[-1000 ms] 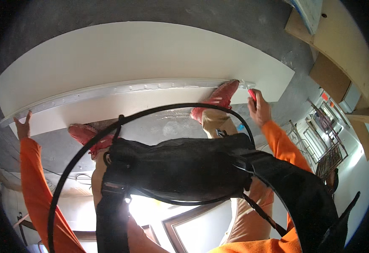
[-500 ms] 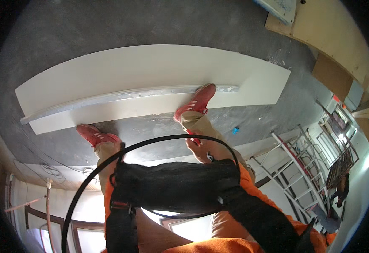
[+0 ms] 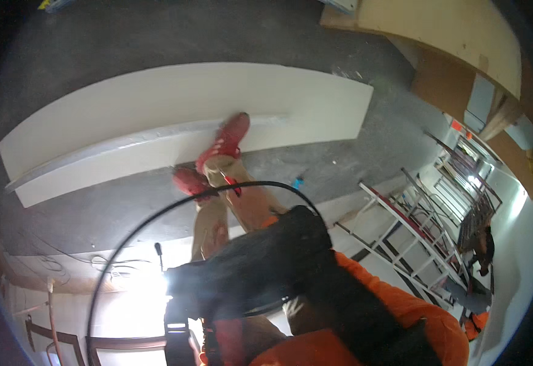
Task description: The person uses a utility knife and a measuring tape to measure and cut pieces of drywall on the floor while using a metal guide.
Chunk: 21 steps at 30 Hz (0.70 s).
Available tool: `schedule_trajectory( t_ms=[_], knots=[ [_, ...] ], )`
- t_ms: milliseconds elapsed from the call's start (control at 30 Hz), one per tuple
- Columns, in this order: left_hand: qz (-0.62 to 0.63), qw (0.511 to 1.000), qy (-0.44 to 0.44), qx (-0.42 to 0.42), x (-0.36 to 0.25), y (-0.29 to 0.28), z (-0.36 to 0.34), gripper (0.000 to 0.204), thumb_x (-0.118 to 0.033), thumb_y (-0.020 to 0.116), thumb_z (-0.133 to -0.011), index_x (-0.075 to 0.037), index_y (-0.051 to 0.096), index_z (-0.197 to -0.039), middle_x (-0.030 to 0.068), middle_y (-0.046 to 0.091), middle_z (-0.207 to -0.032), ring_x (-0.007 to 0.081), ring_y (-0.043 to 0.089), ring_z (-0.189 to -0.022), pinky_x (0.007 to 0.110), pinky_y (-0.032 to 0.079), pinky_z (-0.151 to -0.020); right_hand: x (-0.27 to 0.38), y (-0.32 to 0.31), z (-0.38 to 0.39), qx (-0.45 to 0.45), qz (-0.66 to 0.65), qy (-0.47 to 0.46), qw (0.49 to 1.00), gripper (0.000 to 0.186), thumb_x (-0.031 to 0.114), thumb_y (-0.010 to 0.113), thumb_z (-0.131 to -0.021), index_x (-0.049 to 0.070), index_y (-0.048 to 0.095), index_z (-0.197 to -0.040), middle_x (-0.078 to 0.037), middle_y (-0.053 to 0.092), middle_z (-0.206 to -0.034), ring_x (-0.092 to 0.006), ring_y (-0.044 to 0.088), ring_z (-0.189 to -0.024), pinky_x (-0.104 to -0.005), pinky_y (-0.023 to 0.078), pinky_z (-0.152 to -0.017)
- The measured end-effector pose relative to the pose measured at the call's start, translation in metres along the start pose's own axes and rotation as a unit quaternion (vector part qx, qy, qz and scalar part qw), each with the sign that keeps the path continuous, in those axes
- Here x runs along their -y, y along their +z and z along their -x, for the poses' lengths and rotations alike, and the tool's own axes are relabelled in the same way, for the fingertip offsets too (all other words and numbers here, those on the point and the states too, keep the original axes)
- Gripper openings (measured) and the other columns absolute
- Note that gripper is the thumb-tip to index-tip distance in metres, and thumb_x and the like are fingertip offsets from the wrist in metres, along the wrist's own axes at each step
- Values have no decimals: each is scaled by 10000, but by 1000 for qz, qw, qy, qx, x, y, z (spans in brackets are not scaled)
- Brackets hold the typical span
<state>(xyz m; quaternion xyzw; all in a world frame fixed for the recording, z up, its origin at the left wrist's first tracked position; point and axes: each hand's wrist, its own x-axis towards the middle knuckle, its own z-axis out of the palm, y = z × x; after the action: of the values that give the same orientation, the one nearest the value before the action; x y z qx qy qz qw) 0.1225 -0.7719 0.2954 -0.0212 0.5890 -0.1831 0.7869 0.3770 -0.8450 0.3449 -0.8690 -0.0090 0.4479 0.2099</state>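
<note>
From the head camera, the person stands upright over the white board [image 3: 175, 104] lying flat on the grey floor [image 3: 126, 36]. One red shoe [image 3: 225, 139] presses on the metal rail [image 3: 114, 151] laid along the board, which looks like a pause between passes. Working along the rail would call for bending back down to it. Neither hand shows, so I cannot tell open from closed. Tan sheets [image 3: 455, 36] lean at the upper right, an orange tag [image 3: 456, 126] sits on the wall, and a small blue scrap [image 3: 297, 182] lies by the ladder [image 3: 400, 226].

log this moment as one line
stance: standing | front red shoe: on white board | rear red shoe: on grey floor by board edge | hands: not seen
</note>
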Motion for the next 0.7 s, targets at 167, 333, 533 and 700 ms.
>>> schedule_trajectory(
  t_ms=[167,333,533,700],
  knots=[
    [-70,997,25,-11,8,18,17,410,-272,560,-958,-93,465,-1315,34,504,-1272,154,539,-1070,314,503,-806,-13,-46,-15,39,100,-27,994,519,452,522,-880,136,501,-1292,-169,664,-1044,-327,634,-967,-445,491,-840],
    [-151,983,80,-60,12,16,45,366,-268,561,-957,-87,510,-1271,26,541,-1220,141,549,-1042,298,493,-796,-62,-72,-34,27,242,-68,967,360,216,552,-866,93,530,-1204,-173,648,-1041,-335,635,-950,-444,502,-813],
    [-257,946,145,-136,11,39,54,320,-263,563,-957,-80,565,-1219,17,585,-1158,126,560,-1008,279,480,-784,-142,-58,-98,-15,381,6,924,300,171,579,-841,116,593,-1136,-127,633,-1059,-299,630,-998,-459,524,-826],
    [-321,906,159,-226,-7,78,33,291,-259,564,-956,-74,610,-1176,9,622,-1107,113,570,-979,263,470,-774,-181,-34,-166,-35,477,-109,871,486,248,648,-834,141,490,-1281,-81,586,-1116,-254,595,-1062,-448,527,-842]
  ],
)
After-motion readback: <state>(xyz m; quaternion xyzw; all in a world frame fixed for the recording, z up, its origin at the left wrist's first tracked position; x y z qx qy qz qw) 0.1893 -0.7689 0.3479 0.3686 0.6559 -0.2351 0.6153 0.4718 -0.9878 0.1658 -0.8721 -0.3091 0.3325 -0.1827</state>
